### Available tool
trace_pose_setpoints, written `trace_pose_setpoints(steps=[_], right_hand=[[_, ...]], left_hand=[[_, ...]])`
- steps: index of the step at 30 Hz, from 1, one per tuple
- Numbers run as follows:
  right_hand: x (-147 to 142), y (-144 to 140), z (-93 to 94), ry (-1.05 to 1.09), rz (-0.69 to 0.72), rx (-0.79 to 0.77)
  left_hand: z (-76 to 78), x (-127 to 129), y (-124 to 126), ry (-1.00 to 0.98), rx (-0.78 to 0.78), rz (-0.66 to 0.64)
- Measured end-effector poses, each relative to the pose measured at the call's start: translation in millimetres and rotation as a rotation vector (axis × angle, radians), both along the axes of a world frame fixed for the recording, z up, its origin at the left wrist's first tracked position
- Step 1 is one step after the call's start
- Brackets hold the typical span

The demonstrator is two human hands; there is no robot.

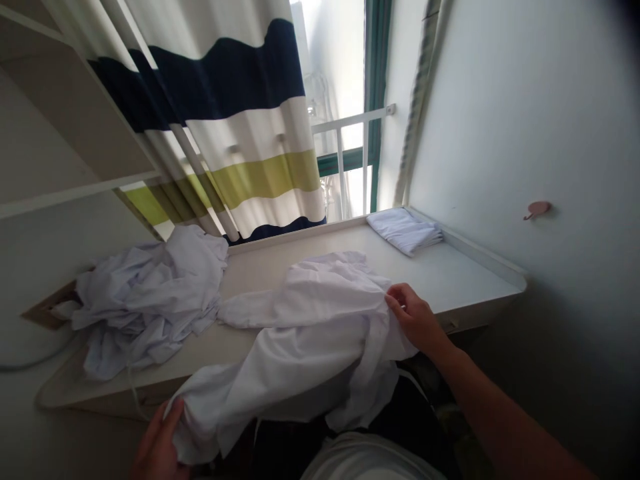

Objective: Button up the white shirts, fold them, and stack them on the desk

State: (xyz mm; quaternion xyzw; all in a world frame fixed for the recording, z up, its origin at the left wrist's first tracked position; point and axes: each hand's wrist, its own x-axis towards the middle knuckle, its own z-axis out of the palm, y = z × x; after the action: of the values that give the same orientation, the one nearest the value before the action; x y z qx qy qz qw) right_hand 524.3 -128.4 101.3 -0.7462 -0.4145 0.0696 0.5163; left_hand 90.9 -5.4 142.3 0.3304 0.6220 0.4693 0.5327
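Note:
A white long-sleeved shirt [305,347] lies loosely spread over the front of the desk, and its lower part hangs past the front edge. My left hand [163,437] is closed on the shirt's near left end, off the desk's edge. On the right side, my right hand [413,317] pinches the fabric between thumb and fingers. One sleeve reaches left across the desktop toward a crumpled heap of white clothes [155,293]. At the back right corner sits a neatly folded stack of white cloth [405,230].
The white desk [480,277] has a raised rim along its back and right sides. Behind it hang a striped curtain [250,133] and a window with a white railing [350,120]. A pink hook [539,209] is on the right wall. Shelving [60,120] overhangs at left.

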Motion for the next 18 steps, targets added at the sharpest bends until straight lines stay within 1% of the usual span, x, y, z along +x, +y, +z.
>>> trace_pose_setpoints(steps=[2, 5, 8, 10, 11, 12, 13, 15, 16, 18], right_hand=[[-12, -12, -11.1, -0.054, -0.009, 0.055], [-33, -33, -27.3, -0.236, -0.012, 0.153], [-45, -45, -43.2, -0.324, 0.047, 0.128], [-45, -45, -52.8, -0.35, 0.031, 0.088], [-43, -42, -56.6, -0.359, 0.01, 0.074], [-42, -39, -59.3, -0.362, -0.005, 0.063], [-41, -35, -60.8, -0.361, -0.01, 0.051], [-43, -27, -60.3, -0.342, 0.018, 0.016], [-47, -23, -58.8, -0.329, 0.049, 0.003], [-60, -21, -55.2, -0.303, 0.126, 0.004]], left_hand=[[3.7, 1, -4, -0.011, -0.035, 0.022], [10.2, 4, -10, -0.031, -0.031, 0.04], [15.2, 7, -10, 0.02, 0.057, 0.039], [10.1, 11, -6, 0.098, 0.103, -0.005], [3.1, 14, -5, 0.143, 0.108, -0.069], [-7.5, 18, -4, 0.197, 0.105, -0.156], [-21.6, 24, -6, 0.254, 0.095, -0.258], [-58.2, 38, -18, 0.369, 0.08, -0.467], [-78.7, 45, -27, 0.398, 0.067, -0.547], [-117.8, 58, -47, 0.417, 0.088, -0.661]])
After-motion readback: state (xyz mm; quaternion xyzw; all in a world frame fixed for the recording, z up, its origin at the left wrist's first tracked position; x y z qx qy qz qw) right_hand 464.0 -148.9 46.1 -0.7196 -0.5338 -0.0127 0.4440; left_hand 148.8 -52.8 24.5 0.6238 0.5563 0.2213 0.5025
